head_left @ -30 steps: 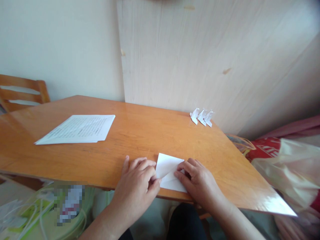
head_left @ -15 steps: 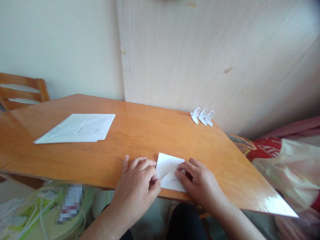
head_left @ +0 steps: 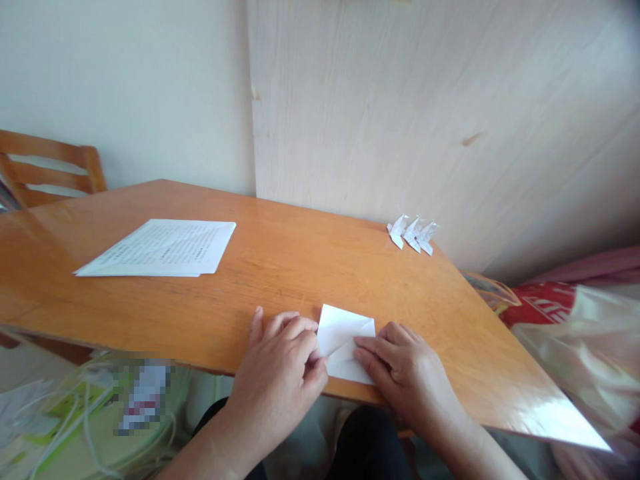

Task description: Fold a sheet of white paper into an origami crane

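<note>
Folded paper (head_left: 345, 340) lies flat on the table (head_left: 280, 267), right at the table's near edge, approx midway along it, btw both hands.

Progress, as I judge it: early-to-mid. The sheet is already doubled into a smallish white four-sided shape w/ one slanted flap laid across it. Edges look crisp, no crumpling. It's flat & plain though, and far bigger than the three small folded figures (head_left: 414, 233) standing in a row at the table's far right edge. If it's meant to match those, most folds are not yet made.

L hand (head_left: 280, 373): half curled, fingers bent, tips & thumb on the paper's left edge. Can't tell if it pinches that edge or only pins it to the table.

R hand (head_left: 405, 373): mostly open & low, fingers stretched out, index finger laid along the flap & pressing it down. It grips nothing, just touches. Both wrists hang off the table's near edge.

Also on the table: printed sheets (head_left: 160, 248), a thin stack toward its far left part, well apart from both hands. A wooden chair (head_left: 50, 170) stands past the table's left end. A pale wood panel (head_left: 425, 113) stands behind the table. A plastic bag (head_left: 590, 333) sits off the table's right end.
</note>
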Demonstrator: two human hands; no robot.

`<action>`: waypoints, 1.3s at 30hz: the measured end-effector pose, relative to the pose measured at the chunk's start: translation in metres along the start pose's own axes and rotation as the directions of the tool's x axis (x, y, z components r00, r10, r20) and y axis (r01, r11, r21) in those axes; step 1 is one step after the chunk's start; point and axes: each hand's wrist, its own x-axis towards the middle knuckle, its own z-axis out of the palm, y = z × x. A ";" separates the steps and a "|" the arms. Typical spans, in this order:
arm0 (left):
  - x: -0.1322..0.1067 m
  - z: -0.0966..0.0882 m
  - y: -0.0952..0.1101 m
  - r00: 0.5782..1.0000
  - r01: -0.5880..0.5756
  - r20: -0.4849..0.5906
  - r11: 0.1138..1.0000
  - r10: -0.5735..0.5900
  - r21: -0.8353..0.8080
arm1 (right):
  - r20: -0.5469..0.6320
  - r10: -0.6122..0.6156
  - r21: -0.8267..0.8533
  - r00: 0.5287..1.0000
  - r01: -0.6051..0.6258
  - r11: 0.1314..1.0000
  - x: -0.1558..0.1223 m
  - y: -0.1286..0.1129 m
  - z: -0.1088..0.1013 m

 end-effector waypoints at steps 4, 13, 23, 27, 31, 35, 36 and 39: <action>0.000 0.000 0.000 1.000 -0.002 0.000 1.000 0.002 0.001 | -0.021 -0.035 -0.027 0.999 0.034 0.999 0.000 0.000 0.000; 0.001 0.000 -0.001 1.000 -0.004 0.005 1.000 0.004 -0.004 | -0.007 -0.113 -0.019 0.994 0.113 0.993 0.003 -0.011 -0.006; 0.001 -0.002 0.000 1.000 -0.003 0.014 1.000 0.003 0.002 | 0.115 -0.073 -0.168 0.991 0.092 0.982 0.001 -0.018 -0.009; 0.001 -0.002 0.001 1.000 -0.009 0.014 1.000 0.009 0.016 | 0.111 -0.066 -0.244 0.992 0.091 0.965 -0.002 -0.022 -0.011; 0.000 -0.003 0.001 1.000 -0.011 0.003 1.000 0.011 0.017 | 0.082 -0.055 -0.279 0.995 0.076 0.957 -0.002 -0.030 -0.014; -0.001 -0.005 0.001 1.000 -0.009 0.005 1.000 0.009 0.013 | 0.050 -0.031 -0.283 0.998 0.044 0.958 0.000 -0.039 -0.015; -0.001 -0.005 0.001 1.000 -0.007 0.006 1.000 0.007 0.006 | 0.036 -0.023 -0.284 0.999 0.032 0.958 0.001 -0.041 -0.014; -0.002 -0.007 -0.001 1.000 -0.007 0.011 1.000 0.008 -0.029 | -0.022 -0.003 -0.283 1.000 -0.004 0.959 0.002 -0.044 -0.009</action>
